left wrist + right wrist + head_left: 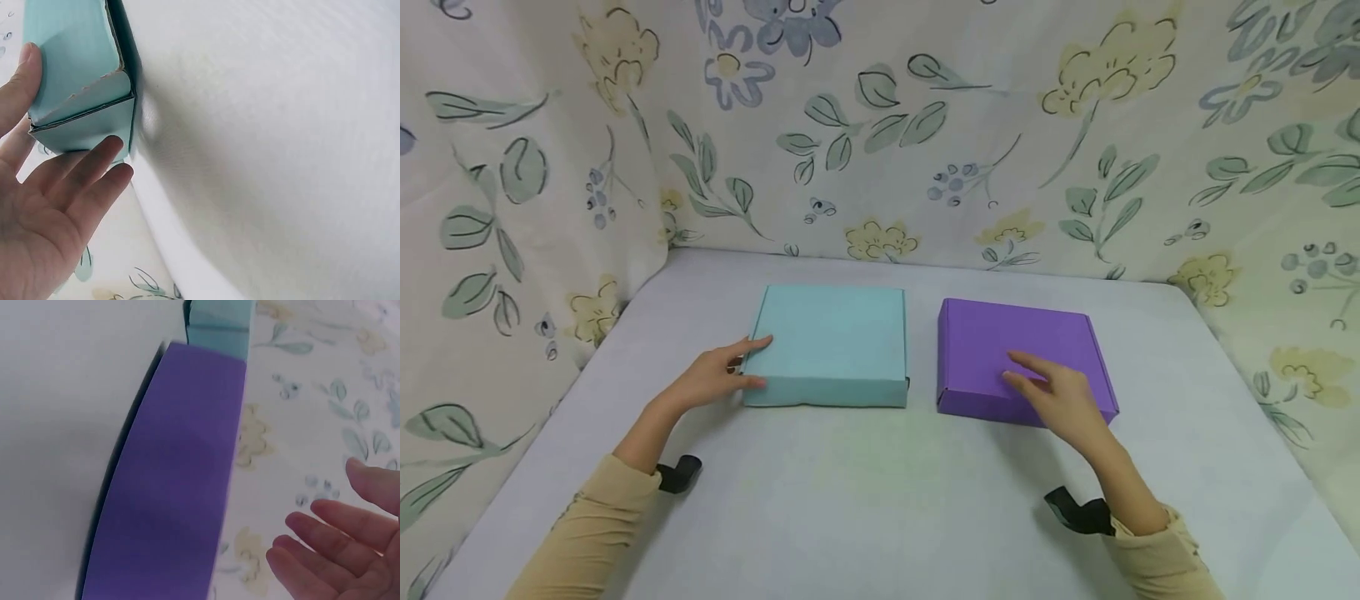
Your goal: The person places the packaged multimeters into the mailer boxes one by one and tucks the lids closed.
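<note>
A flat teal cardboard box lies on the white table, left of the middle. My left hand is at its left end, fingers spread. In the left wrist view, one digit of the left hand lies against the box's edge, while other fingers extend loosely beside its short side. A purple cardboard box lies to the right of the teal one, slightly turned. Over its front right part hovers my right hand, thumb and fingers apart. The right wrist view shows the right hand apart from the purple box, holding nothing.
Both boxes rest on the white tabletop, with a narrow gap between them. A floral curtain surrounds the table at the back and sides. Black wrist mounts stick out from both sleeves.
</note>
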### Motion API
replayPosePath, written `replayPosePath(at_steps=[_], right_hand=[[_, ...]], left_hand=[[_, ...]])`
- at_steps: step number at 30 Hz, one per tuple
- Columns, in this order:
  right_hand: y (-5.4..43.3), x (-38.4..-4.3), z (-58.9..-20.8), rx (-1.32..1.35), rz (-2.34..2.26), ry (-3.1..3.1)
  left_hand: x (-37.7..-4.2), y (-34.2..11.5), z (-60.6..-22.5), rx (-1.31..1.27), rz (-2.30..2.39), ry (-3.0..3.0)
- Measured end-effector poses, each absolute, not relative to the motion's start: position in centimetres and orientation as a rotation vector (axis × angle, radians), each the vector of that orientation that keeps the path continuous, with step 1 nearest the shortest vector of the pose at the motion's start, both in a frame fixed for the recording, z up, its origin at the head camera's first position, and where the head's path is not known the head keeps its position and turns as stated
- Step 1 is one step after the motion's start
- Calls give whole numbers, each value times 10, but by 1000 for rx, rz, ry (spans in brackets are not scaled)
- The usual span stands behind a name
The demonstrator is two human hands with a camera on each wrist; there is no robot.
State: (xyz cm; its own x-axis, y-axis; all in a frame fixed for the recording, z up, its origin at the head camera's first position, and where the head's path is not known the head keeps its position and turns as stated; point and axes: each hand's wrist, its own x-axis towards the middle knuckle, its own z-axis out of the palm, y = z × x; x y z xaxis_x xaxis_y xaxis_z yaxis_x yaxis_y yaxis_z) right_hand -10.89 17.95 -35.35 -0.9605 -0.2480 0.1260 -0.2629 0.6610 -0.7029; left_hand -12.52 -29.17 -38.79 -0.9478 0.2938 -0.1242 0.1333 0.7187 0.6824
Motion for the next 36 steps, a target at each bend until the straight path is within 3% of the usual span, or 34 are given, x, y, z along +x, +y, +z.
replayPosePath(at_steps=[13, 24, 36], right_hand=[[252, -102, -363, 152, 913, -2818], [276, -110, -375, -73, 1043, -3042], [277, -109, -387, 163, 970, -3083]], left_hand=[[-136, -301, -393, 338, 1031, 2697], [-135, -296, -394, 344, 1060, 2700], [-124, -301, -392, 263, 850, 2826]])
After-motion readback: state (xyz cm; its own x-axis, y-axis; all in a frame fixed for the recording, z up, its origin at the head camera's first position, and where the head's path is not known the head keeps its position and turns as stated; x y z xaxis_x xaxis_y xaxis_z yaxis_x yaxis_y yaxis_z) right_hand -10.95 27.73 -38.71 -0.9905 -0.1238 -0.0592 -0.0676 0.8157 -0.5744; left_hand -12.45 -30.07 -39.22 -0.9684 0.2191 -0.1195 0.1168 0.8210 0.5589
